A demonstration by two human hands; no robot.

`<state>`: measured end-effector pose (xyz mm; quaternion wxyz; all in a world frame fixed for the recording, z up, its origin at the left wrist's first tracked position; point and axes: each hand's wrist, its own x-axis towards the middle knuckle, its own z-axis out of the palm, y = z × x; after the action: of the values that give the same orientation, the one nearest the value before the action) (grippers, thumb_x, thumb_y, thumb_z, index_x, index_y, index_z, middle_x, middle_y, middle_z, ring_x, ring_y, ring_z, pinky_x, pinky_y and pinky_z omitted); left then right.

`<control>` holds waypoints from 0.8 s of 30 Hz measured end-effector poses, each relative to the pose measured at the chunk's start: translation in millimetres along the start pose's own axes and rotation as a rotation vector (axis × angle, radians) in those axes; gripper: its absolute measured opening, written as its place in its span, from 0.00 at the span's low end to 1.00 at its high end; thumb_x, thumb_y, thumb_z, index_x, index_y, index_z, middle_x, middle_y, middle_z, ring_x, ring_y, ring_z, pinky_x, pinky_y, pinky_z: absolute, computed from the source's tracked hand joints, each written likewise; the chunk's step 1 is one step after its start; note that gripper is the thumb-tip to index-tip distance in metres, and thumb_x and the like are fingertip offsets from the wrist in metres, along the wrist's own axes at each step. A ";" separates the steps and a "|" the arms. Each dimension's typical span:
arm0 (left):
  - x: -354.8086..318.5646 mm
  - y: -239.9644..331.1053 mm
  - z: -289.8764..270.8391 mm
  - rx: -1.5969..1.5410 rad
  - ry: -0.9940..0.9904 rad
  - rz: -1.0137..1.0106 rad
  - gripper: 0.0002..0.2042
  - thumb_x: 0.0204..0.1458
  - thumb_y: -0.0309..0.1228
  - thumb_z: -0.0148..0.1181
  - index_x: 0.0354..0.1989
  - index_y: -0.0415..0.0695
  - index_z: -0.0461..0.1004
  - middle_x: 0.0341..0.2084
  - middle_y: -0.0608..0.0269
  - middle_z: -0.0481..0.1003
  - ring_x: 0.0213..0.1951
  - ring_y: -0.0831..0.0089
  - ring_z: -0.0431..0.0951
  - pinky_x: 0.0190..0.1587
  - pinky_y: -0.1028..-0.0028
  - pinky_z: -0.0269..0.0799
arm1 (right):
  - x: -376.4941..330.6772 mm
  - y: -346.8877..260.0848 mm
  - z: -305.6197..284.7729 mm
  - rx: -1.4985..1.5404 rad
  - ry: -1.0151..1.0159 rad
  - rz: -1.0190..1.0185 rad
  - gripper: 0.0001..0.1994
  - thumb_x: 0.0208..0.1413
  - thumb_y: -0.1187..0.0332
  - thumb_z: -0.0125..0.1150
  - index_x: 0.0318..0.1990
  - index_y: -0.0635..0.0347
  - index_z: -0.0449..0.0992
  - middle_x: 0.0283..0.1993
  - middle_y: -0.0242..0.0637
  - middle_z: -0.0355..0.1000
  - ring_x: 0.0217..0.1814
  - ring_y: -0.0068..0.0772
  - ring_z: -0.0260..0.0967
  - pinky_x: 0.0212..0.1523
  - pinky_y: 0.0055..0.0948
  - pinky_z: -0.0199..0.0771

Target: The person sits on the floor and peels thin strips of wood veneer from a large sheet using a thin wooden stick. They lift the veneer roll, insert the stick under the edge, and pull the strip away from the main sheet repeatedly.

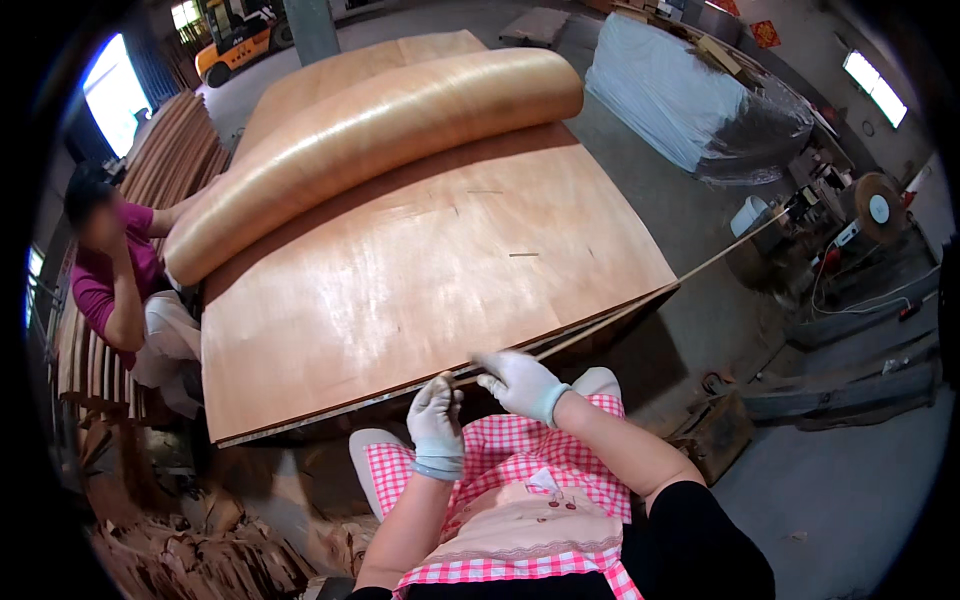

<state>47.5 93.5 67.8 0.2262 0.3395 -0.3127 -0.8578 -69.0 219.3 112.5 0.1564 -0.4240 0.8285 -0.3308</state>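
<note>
My left hand point(437, 412), in a white glove, is closed with its fingertips pinched on the end of a long, narrow tan tape strip point(610, 322). Close beside it, my right hand point(525, 387), also gloved, is over the same strip; its fingers are smeared by motion, so its grip is unclear. From my hands the strip stretches to the right, past the corner of the stack, toward a device with a brown roll point(878, 208). Both hands are at the near edge of a stack of wood veneer sheets point(430, 270). Two short dark slits show in the top sheet.
A large rolled-back veneer sheet point(390, 120) lies across the stack. At the left, a person in a purple shirt point(115, 260) has an arm by the roll. A wrapped pile point(660, 90) and a forklift point(240, 42) stand farther back. Veneer scraps point(210, 555) lie at lower left.
</note>
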 end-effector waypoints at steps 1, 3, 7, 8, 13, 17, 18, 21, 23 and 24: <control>3.2 9.2 -8.7 -0.044 0.025 0.023 0.06 0.58 0.29 0.60 0.40 0.42 0.78 0.34 0.66 0.79 0.26 0.78 0.75 0.26 0.85 0.70 | -0.6 -7.2 -4.0 -0.194 0.246 -0.121 0.21 0.58 0.61 0.53 0.55 0.62 0.71 0.52 0.52 0.72 0.55 0.53 0.68 0.57 0.43 0.67; 8.1 33.2 -25.6 -0.115 0.095 0.075 0.06 0.57 0.30 0.61 0.39 0.42 0.78 0.34 0.67 0.79 0.26 0.79 0.75 0.25 0.86 0.69 | 1.9 -12.4 -26.4 -0.328 0.529 -0.232 0.22 0.56 0.68 0.53 0.58 0.65 0.69 0.58 0.51 0.69 0.62 0.53 0.64 0.64 0.44 0.60; 14.7 55.5 -39.3 -0.132 0.154 0.197 0.08 0.56 0.30 0.63 0.40 0.42 0.78 0.32 0.66 0.79 0.26 0.80 0.74 0.26 0.85 0.66 | -7.2 22.9 -82.5 -0.202 0.452 -0.021 0.15 0.60 0.64 0.52 0.52 0.52 0.76 0.58 0.40 0.70 0.60 0.47 0.65 0.60 0.41 0.65; 14.5 58.8 -38.0 -0.119 0.171 0.215 0.08 0.56 0.31 0.63 0.40 0.42 0.78 0.32 0.66 0.79 0.26 0.80 0.74 0.26 0.85 0.66 | -8.1 29.1 -91.2 -0.233 0.393 -0.008 0.14 0.60 0.62 0.53 0.51 0.52 0.77 0.58 0.40 0.71 0.60 0.46 0.65 0.60 0.40 0.66; 16.2 66.3 -52.4 -0.117 0.169 0.293 0.07 0.56 0.30 0.62 0.41 0.42 0.79 0.33 0.67 0.79 0.27 0.81 0.75 0.26 0.85 0.66 | 2.9 28.6 -93.0 -0.273 0.064 0.051 0.16 0.59 0.58 0.55 0.48 0.55 0.78 0.52 0.45 0.74 0.55 0.50 0.69 0.55 0.40 0.69; 25.3 76.6 -75.4 -0.121 0.306 0.309 0.08 0.56 0.29 0.62 0.42 0.42 0.79 0.33 0.66 0.80 0.26 0.80 0.76 0.25 0.86 0.67 | 16.9 40.0 -92.6 -0.270 -0.065 0.122 0.19 0.57 0.54 0.55 0.42 0.62 0.80 0.43 0.52 0.76 0.48 0.52 0.72 0.49 0.41 0.72; 35.3 78.0 -82.7 -0.146 0.316 0.351 0.09 0.55 0.27 0.63 0.43 0.39 0.78 0.33 0.63 0.80 0.26 0.80 0.76 0.24 0.86 0.67 | 17.4 50.7 -92.9 -0.253 -0.054 0.097 0.18 0.57 0.55 0.56 0.40 0.63 0.80 0.42 0.52 0.76 0.47 0.53 0.73 0.48 0.42 0.72; 60.7 106.2 -132.1 -0.137 0.448 0.478 0.07 0.55 0.27 0.63 0.40 0.38 0.78 0.29 0.66 0.78 0.25 0.79 0.75 0.23 0.86 0.65 | 23.0 40.7 -88.8 -0.217 -0.157 0.165 0.17 0.55 0.58 0.58 0.37 0.66 0.79 0.36 0.53 0.76 0.41 0.53 0.74 0.44 0.41 0.72; 71.1 138.5 -170.3 -0.076 0.551 0.579 0.06 0.56 0.27 0.63 0.39 0.38 0.79 0.27 0.68 0.77 0.24 0.82 0.72 0.23 0.85 0.64 | 26.0 50.0 -81.0 -0.172 -0.167 0.196 0.16 0.54 0.60 0.58 0.36 0.68 0.78 0.33 0.53 0.76 0.37 0.50 0.74 0.41 0.38 0.72; 76.1 153.4 -189.9 -0.053 0.613 0.616 0.06 0.56 0.27 0.62 0.38 0.38 0.79 0.27 0.69 0.77 0.24 0.82 0.72 0.23 0.85 0.64 | 27.2 58.5 -77.1 -0.191 -0.133 0.180 0.15 0.54 0.61 0.58 0.35 0.69 0.78 0.32 0.52 0.76 0.36 0.48 0.75 0.39 0.37 0.72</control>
<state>161.2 -132.6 31.1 0.5626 0.4636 -0.2955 -0.6175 -161.7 254.1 129.7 0.1988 -0.3820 0.8786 -0.2063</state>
